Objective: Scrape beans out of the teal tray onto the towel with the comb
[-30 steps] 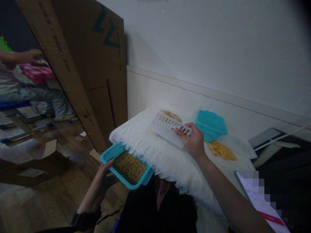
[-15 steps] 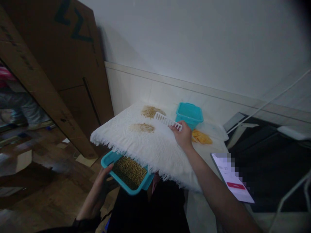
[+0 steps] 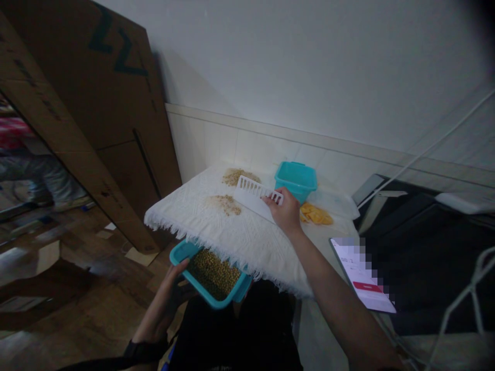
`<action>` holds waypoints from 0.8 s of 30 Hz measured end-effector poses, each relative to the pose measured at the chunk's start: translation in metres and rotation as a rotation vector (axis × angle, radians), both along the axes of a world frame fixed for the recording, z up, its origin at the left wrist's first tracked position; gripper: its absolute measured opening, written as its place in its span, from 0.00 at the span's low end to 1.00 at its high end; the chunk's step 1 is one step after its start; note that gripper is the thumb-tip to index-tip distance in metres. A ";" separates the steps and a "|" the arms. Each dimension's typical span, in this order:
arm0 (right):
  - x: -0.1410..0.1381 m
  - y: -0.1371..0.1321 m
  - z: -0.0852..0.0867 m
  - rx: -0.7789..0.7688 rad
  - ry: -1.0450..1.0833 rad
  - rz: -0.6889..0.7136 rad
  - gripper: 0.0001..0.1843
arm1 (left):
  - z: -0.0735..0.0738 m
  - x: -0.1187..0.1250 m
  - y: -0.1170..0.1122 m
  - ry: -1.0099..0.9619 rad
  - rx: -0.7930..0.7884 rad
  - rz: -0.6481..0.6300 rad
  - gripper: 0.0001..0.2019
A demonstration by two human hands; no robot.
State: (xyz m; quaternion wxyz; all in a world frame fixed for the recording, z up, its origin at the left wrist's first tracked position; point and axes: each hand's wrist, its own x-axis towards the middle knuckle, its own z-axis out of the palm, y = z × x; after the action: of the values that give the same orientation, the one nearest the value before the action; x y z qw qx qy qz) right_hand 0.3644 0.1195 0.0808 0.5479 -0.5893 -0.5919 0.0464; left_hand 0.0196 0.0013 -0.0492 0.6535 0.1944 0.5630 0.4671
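My right hand grips a white slotted plastic scraper and holds it over a white fringed cloth on the table. Two small heaps of beige grain lie on the cloth, the far heap behind the scraper and the near heap just left of it. My left hand holds a teal box full of yellowish beans below the cloth's front edge, by the box's left rim.
A second teal box stands behind my right hand, with orange chips beside it. A phone with a lit screen lies at the right. A large cardboard sheet leans at the left. White cables cross at far right.
My right hand has drawn the scraper slightly left and nearer, beside the near grain heap. The box of beans in my left hand has shifted a little right under the cloth's edge.
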 end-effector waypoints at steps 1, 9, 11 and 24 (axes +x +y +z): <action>0.004 0.000 0.002 0.001 -0.015 -0.015 0.13 | 0.000 0.000 0.000 0.002 0.000 -0.002 0.44; 0.015 -0.004 0.014 -0.050 -0.054 0.015 0.13 | 0.007 0.008 -0.002 0.000 0.009 -0.025 0.41; 0.013 -0.006 0.016 -0.046 -0.052 0.035 0.13 | 0.007 0.009 -0.003 -0.002 0.021 -0.021 0.39; 0.021 -0.051 0.002 -0.030 0.014 0.005 0.16 | 0.015 0.008 -0.005 0.034 0.062 -0.039 0.35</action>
State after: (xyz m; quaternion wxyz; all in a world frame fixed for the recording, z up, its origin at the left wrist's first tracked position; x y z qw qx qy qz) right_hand 0.3851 0.0681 0.0830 0.5431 -0.5956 -0.5887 0.0609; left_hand 0.0279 -0.0033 -0.0340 0.6464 0.2333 0.5553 0.4683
